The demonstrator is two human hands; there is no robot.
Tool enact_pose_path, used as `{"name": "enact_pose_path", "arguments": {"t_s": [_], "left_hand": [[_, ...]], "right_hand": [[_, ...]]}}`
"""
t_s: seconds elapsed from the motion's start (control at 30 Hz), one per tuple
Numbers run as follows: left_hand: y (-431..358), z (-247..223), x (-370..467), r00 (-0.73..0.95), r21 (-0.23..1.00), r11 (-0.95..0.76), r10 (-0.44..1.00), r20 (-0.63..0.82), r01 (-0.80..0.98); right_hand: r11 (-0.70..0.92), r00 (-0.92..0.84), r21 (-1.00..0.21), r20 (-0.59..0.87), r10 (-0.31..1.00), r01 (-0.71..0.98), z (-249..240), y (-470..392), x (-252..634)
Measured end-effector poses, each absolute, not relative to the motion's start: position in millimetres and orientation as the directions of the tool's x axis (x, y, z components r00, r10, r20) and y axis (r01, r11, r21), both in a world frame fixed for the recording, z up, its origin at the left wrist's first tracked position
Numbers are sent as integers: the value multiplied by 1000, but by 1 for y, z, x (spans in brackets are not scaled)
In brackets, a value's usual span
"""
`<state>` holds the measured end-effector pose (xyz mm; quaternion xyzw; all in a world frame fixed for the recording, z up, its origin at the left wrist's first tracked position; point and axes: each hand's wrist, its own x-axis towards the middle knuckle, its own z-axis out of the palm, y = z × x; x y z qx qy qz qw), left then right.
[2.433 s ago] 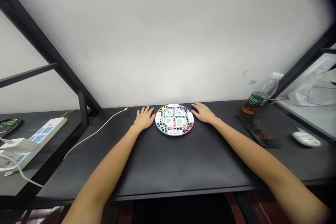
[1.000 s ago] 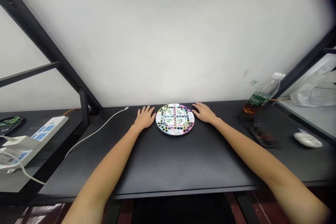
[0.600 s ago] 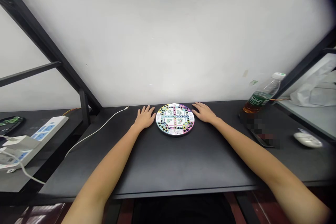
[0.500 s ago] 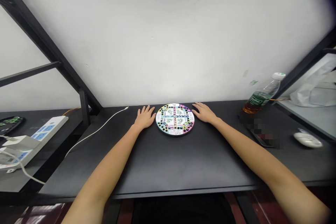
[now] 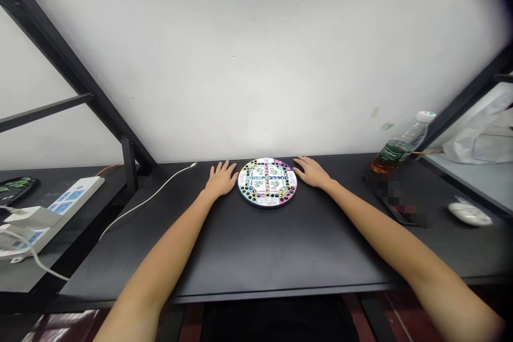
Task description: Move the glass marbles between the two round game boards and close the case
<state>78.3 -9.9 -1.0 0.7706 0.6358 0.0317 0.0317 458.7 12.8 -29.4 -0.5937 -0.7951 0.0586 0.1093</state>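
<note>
A round, colourful game board (image 5: 267, 182) with dark holes around its rim lies flat on the black desk (image 5: 280, 256), close to the wall. My left hand (image 5: 220, 179) rests palm down at the board's left side, fingers spread, holding nothing. On the other side, my right hand (image 5: 313, 172) also lies flat on the desk, its fingers apart and nothing in it. Both hands are right beside the board's edge; whether a fingertip touches it I cannot tell.
A bottle (image 5: 396, 147) with amber liquid leans at the right, behind a blurred dark object (image 5: 396, 203). Farther right is a white mouse (image 5: 469, 212). On the left lie a white cable (image 5: 150, 197) and a power strip (image 5: 66, 206). Black metal frames rise at both sides.
</note>
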Motion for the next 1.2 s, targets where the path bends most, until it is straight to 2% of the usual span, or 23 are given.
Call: {"name": "enact_pose_path", "arguments": {"t_s": [1.2], "left_hand": [[-11, 1, 79, 191, 92, -192, 981, 10, 977]], "right_hand": [[288, -274, -212, 95, 957, 934, -28, 12, 458]]}}
